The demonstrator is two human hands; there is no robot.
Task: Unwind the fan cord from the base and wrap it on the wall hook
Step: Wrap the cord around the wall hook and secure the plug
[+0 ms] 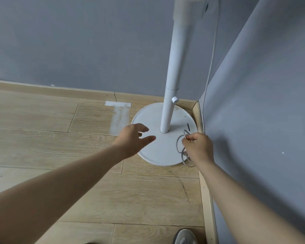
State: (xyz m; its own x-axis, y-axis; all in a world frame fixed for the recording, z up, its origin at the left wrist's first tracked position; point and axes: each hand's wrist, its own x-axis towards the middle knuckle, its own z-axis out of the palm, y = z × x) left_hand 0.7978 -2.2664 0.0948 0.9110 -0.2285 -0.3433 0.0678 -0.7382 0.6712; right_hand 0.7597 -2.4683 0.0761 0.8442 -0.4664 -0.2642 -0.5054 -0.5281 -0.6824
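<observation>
A white standing fan rises in the room's corner: its round base (155,152) lies flat on the wood floor and its pole (173,81) runs up out of the top of the view. Grey cord (180,143) lies in a few loose coils on the base's right side, beside the wall. My right hand (197,147) pinches one loop of that cord just above the base. My left hand (134,138) hovers over the base's left edge, fingers spread, holding nothing. A thin length of cord (214,41) hangs down along the corner. No wall hook is visible.
Grey walls meet in the corner right behind the fan, with a wooden baseboard (203,187) along the right wall. A white tape mark (119,113) sits on the floor left of the base. A grey shoe (184,236) shows at the bottom edge.
</observation>
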